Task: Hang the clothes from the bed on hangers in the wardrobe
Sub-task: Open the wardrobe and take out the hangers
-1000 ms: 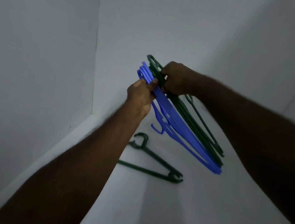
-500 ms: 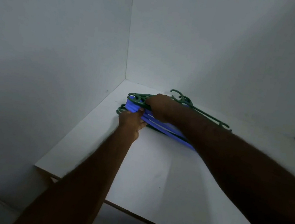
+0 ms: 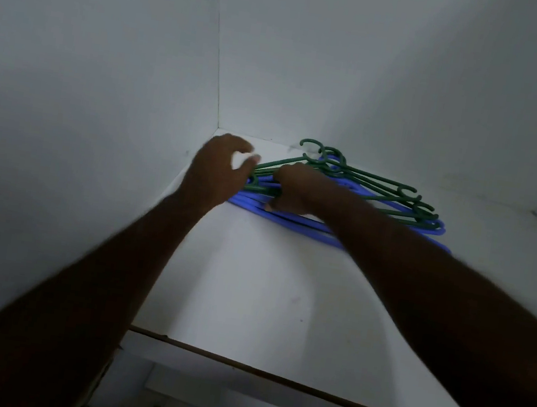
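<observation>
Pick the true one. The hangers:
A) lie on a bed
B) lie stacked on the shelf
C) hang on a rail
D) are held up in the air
B: the hangers, green on blue, lie flat on the shelf near its back corner, with the right hand gripping them and the left hand open beside them.

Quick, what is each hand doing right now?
Left hand: open, holding nothing.
Right hand: grips the hangers.

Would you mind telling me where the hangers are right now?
Head view: the hangers lie stacked on the white shelf near its back left corner, gripped by the right hand, left hand beside them.
</observation>
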Motion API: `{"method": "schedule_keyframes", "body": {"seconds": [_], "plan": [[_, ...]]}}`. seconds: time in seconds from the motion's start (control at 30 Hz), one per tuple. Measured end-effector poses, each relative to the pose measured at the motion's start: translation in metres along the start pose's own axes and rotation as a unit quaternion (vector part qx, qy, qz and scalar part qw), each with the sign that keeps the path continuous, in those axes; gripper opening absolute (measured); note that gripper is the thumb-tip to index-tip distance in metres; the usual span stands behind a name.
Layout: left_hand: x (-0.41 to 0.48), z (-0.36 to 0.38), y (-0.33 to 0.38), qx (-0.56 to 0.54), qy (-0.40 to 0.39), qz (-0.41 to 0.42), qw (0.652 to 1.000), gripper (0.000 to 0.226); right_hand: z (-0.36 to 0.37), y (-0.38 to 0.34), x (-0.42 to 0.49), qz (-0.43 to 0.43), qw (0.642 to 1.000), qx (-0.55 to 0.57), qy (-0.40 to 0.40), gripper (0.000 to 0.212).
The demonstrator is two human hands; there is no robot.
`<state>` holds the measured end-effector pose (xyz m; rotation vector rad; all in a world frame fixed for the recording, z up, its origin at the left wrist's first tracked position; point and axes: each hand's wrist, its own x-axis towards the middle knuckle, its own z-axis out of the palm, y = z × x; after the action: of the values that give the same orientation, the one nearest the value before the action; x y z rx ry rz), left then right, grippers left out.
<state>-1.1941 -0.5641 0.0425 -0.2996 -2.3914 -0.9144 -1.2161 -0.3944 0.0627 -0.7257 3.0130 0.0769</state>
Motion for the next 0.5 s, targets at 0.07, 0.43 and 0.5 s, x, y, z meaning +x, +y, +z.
{"method": "schedule_keyframes", "body": {"seconds": [0.07, 0.43, 0.5], "plan": [[0.004, 0.008, 0.015, 0.068, -0.175, 0.099, 0.977, 0.042, -0.009, 0.022, -0.011, 0.017, 0.997, -0.031, -0.064, 0.059], [0.015, 0.049, 0.027, 0.308, -0.443, 0.142, 0.83, 0.049, 0.002, 0.075, -0.06, 0.073, 0.985, -0.065, -0.144, 0.063], [0.014, 0.05, 0.023, 0.335, -0.423, 0.164, 0.825, 0.031, 0.011, 0.075, -0.063, 0.068, 0.985, -0.08, -0.134, 0.053]]}}
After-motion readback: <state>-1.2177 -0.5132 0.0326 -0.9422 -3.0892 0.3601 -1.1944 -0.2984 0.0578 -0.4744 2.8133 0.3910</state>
